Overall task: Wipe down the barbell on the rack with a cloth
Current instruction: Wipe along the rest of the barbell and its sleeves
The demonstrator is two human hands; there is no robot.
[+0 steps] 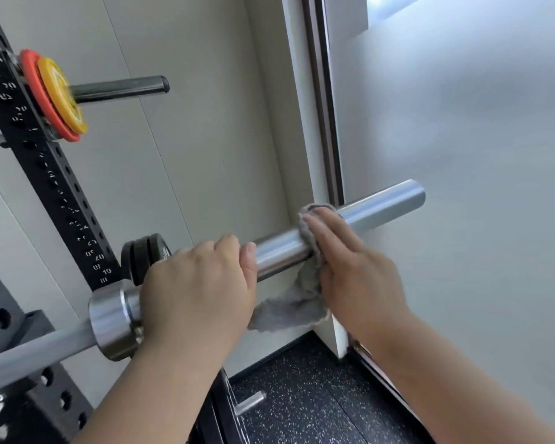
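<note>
wiping the sleeve of the barbell (382, 203) on the rack (29, 155)
the left hand (199, 283) curls round the sleeve, steadying it; just beyond, the right hand (350, 267) presses the cloth (289, 309) on with flat fingers. the next move likely calls for sliding the cloth toward the bare end past the right hand.

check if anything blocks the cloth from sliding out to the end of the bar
Nothing visible does. The right hand presses the cloth on the barbell sleeve, and the sleeve is bare steel from there to its end. The left hand grips the sleeve on the other side, toward the collar.
</note>
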